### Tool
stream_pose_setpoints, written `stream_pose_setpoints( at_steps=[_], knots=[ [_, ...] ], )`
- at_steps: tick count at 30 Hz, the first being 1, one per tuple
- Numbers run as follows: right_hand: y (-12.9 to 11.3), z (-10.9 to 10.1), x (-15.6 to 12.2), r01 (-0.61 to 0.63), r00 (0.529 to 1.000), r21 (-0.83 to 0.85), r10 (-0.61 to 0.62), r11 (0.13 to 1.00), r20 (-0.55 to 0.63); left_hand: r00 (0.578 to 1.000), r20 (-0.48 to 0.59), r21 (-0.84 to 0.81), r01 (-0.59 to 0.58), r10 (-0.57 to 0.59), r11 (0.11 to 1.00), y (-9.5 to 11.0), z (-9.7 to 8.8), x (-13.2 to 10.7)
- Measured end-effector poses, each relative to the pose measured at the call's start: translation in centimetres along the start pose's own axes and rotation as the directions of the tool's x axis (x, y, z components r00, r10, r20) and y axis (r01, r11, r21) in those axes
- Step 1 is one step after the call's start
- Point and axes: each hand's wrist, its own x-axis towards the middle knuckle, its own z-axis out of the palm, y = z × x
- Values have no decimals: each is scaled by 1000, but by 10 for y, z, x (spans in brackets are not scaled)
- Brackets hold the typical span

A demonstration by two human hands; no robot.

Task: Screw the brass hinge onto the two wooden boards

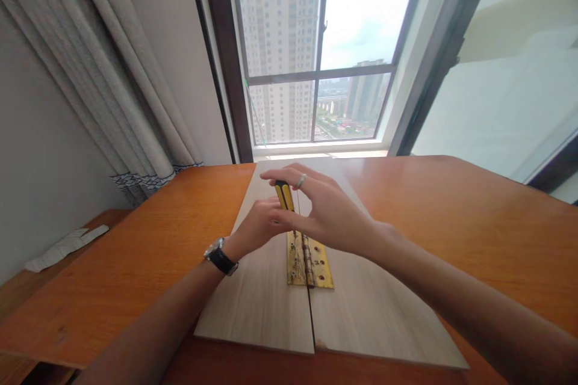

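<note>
Nearest, two bare forearms reaching in from the lower corners of the view, a black-strapped wristwatch (220,257) on the left wrist. Left hand (257,225) low and close beside the hinge, its fingers (266,216) clamped around the lower end of a yellow-and-black screwdriver (284,195), the tool nearly upright with a slight tilt, its shaft meeting the top of the left leaf of a scuffed brass hinge (309,261). Right hand (327,210) arched over the handle, fingers (289,173) and thumb spread apart, a silver ring (301,180) on one finger (any contact with the handle impossible to tell from this angle). Hinge lying across the seam between a left pale wooden board (253,298) and a right pale wooden board (374,313), both flat on an orange wood tabletop (135,271), their far ends close to its far edge. Past the tabletop's left edge, crumpled white paper (65,249) on a lower wooden ledge (90,231). Farthest, grey curtains (112,72) and a window (316,54) onto high-rise towers (280,54).
</note>
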Motion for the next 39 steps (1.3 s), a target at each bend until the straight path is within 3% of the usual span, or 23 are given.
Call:
stream_pose_setpoints(
  at_steps=[5, 12, 20, 27, 31, 39],
  knots=[
    [6, 2, 1, -50, 988, -100, 35, 994, -147, 998, -39, -27, 42, -43, 999, 6, 2, 0],
    [8, 2, -2, 27, 996, 10, -26, 1000, -81, 1000, -11, -23, -17, 17, 1000, 6, 0, 2],
    [7, 1, -1, -2, 997, -110, -6, 994, -72, 999, -40, 16, 28, -27, 999, 3, 4, -2],
    [8, 0, -1, -3, 999, 66, 6, 998, -41, 1000, -22, 72, -12, 13, 997, 1, 3, 0],
    [7, 1, -3, 60, 998, -22, -60, 998, 1, 1000, -23, 90, -8, 11, 996, -2, 5, -1],
    [15, 3, -3, -11, 999, -156, 4, 988, -50, 999, -41, 76, -8, 11, 997, 3, 4, -1]
  ],
)
